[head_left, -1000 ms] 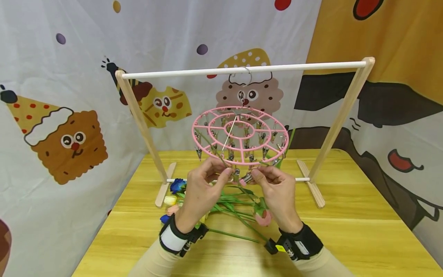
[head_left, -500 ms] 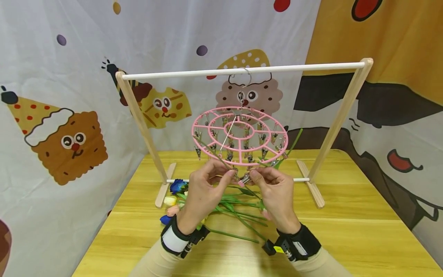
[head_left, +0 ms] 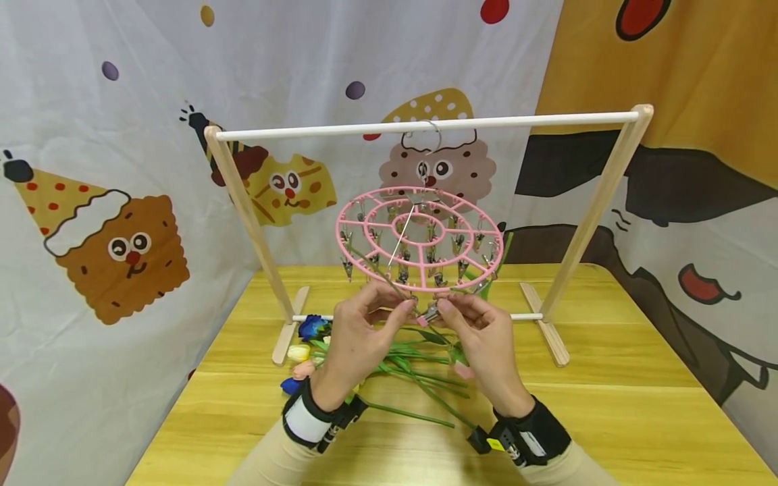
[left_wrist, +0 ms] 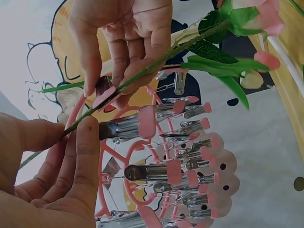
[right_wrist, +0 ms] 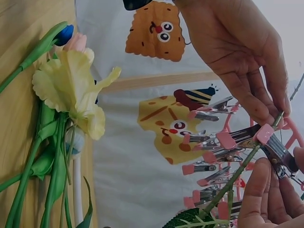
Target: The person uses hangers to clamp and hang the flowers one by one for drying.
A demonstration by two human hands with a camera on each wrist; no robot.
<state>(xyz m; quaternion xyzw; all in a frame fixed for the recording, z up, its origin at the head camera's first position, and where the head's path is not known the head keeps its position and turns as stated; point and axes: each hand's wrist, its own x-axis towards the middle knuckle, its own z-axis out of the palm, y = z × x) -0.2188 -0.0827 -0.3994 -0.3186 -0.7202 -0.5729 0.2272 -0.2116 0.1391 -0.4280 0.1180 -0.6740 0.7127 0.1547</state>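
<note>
My left hand [head_left: 362, 324] pinches the thin green stem [left_wrist: 156, 64] of a pink rose [head_left: 463, 370] between thumb and fingers. With my right hand [head_left: 488, 341] I pinch a metal clip [head_left: 429, 313] with pink tips, just under the front rim of a round pink clip hanger [head_left: 422, 288]. In the right wrist view a pink tip of this clip [right_wrist: 278, 148] lies against the stem; whether the stem sits between its jaws I cannot tell. The rose head is partly hidden behind my right hand in the head view.
A wooden rack [head_left: 608, 196] carries the hanger on its white rod [head_left: 334, 127]. Several other clips [left_wrist: 156, 172] dangle from the hanger. Another green stem [head_left: 508, 248] stands at its right side. Several artificial flowers [head_left: 313, 327] lie on the wooden table [head_left: 608, 418] behind my wrists.
My left fingers have shifted slightly right and down along the stem, closer to the clip. The rose head has moved partly behind my right hand. Both hands keep their grips.
</note>
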